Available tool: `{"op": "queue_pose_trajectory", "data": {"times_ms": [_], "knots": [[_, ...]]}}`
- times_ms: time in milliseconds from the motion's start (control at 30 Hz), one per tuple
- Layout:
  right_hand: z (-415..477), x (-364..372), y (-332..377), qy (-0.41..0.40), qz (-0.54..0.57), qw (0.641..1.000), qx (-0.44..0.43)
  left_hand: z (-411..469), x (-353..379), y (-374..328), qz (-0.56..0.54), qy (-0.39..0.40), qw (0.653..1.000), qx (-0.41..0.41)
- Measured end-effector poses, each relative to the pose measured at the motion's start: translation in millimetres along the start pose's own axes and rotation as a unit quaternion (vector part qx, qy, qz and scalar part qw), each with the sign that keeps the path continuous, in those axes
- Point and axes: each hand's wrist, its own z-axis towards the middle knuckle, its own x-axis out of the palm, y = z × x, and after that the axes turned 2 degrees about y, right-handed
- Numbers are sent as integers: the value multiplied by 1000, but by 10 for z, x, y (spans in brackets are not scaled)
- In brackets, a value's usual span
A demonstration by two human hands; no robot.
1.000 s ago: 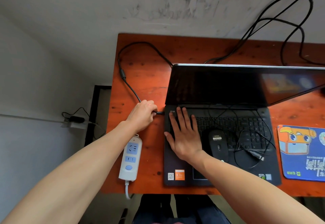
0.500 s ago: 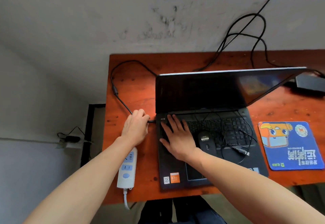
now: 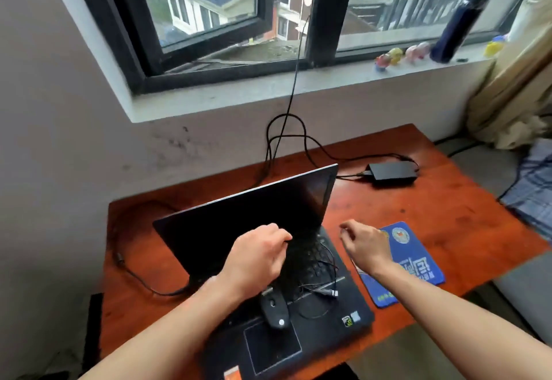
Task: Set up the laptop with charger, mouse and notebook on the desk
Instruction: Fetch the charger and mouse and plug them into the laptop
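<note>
Both forearms reach in from the near edge of the desk (image 3: 448, 215). The left hand (image 3: 257, 255) hangs knuckles-up over the keyboard of the open laptop (image 3: 239, 221), its fingers curled toward the dark screen; whether they pinch anything I cannot tell. The right hand (image 3: 366, 245) hovers just right of the laptop, above the edge of the blue mouse pad (image 3: 418, 266), with its fingers loosely bent and holding nothing. The mouse (image 3: 274, 312) lies on the laptop's palm rest, under the left wrist, its cord (image 3: 327, 261) tangled across the keys. The charger brick (image 3: 391, 172) sits at the back right of the desk.
</note>
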Motion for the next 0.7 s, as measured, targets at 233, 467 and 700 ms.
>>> {"op": "queue_pose_trajectory", "data": {"times_ms": [233,467,700], "knots": [[767,-270,-858,23,-20,999,21,1120,158,-486,131,-79,985,81],[2049,-247,-1309,165,-71,984,-17,1993,500,-466,76,25,971,-227],[2936,-50,-532,271,75,957,-74,2070,534,-500,47,64,939,-335]]}}
